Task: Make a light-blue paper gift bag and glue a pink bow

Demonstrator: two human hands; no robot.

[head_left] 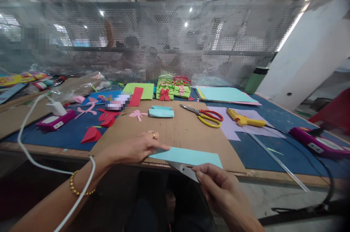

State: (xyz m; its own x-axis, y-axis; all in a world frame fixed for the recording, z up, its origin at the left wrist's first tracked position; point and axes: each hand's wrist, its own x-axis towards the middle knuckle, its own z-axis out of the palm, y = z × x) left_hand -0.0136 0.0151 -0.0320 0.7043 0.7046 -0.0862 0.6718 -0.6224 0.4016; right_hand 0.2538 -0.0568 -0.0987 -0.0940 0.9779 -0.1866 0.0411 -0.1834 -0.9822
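A light-blue paper strip [194,157] lies across the front edge of the cardboard sheet [202,139]. My left hand [140,147] holds down its left end, index finger pressed on top and the other fingers curled beneath. Pinched between thumb and fingers of my right hand [218,186] is a flat pointed metal blade [184,170] with a round hole in it. The blade's tip reaches the strip's lower edge. Beyond my hands are a folded light-blue paper piece [161,112], a pink paper bow [138,115] and scissors [205,114] with red and yellow handles.
A yellow glue gun [244,119] rests on purple paper [231,133], beside a clear glue stick [281,162]. Purple power strips [56,120] sit at both sides. Small green paper bags [165,91] and stacked coloured sheets [226,95] stand behind. A white cable [23,144] crosses my left arm.
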